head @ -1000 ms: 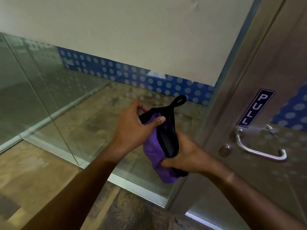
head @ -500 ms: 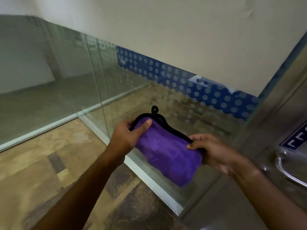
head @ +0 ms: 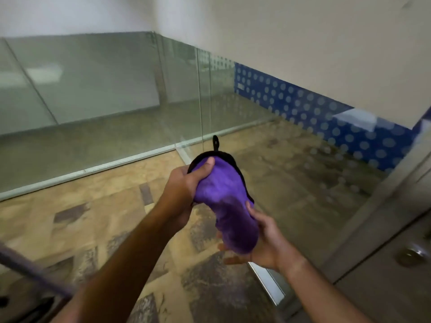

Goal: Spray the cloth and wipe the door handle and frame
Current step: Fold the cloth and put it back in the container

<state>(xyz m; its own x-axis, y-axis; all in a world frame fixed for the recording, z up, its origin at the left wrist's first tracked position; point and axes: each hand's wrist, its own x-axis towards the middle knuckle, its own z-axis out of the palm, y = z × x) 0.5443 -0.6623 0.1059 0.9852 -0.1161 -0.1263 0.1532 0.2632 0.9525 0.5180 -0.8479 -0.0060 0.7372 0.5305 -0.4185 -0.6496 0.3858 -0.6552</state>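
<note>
Nearby, glass partition [head: 105, 108], both hands [head: 184, 187] gripping purple cloth [head: 224, 201], door [head: 384, 264] at right.

Dim, even indoor light, soft glare on the glass panels [head: 93, 94], motion blur, wide-angle bending at edges.

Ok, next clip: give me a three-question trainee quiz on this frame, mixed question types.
1. True or false: both hands hold the purple cloth.
2. Multiple choice: where is the black hanging loop? A) at the cloth's far end, near the left hand; B) at the near end, in the right hand; C) hooked on the door.
3. Short answer: is a spray bottle visible in either hand?

Key:
1. True.
2. A.
3. No; both hands are occupied by the cloth, and no bottle is in view.
</note>
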